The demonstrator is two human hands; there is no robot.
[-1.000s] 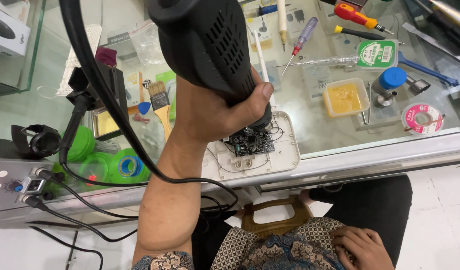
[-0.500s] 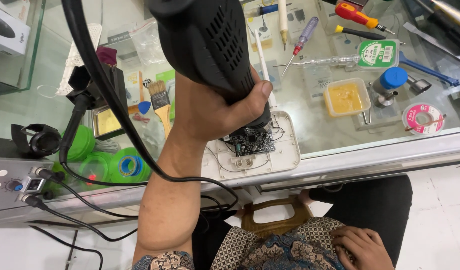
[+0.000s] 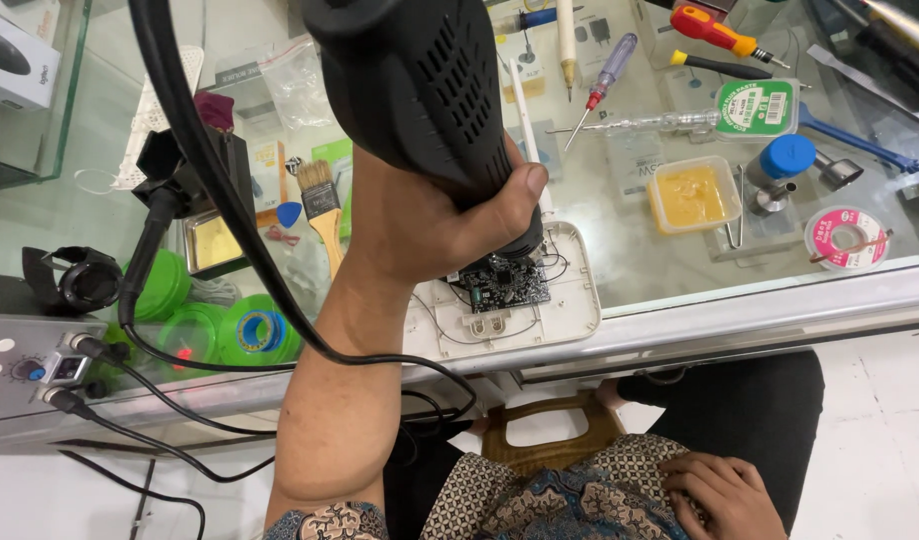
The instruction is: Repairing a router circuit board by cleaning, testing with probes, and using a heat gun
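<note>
Fingers (image 3: 515, 190) of the left hand (image 3: 430, 215) are clenched around the black handle of a heat gun (image 3: 420, 90), which is held upright in the centre of the frame, its vented body filling the upper middle and its nozzle end hidden behind the hand. Directly beneath it, just below centre, a dark circuit board (image 3: 505, 283) is seen lying in a white casing (image 3: 540, 310) with thin wires, at the near edge of the glass tabletop (image 3: 640, 270). A thick black cable (image 3: 210, 170) is seen running from the top of the frame down across the left forearm. The right hand (image 3: 720, 490) is laid on the patterned lap at the lower right, its fingers loosely curled and grasping nothing.

At the left, a green tape roll (image 3: 258, 330) and a small brush (image 3: 320, 205) are seen. At the upper right, a red-handled screwdriver (image 3: 715, 28), a yellow flux tub (image 3: 692, 195), a blue-capped bottle (image 3: 785, 165) and a pink solder-wick reel (image 3: 846, 238) are spread over the glass. A grey control box (image 3: 20, 370) with plugged leads is set at the lower left edge.
</note>
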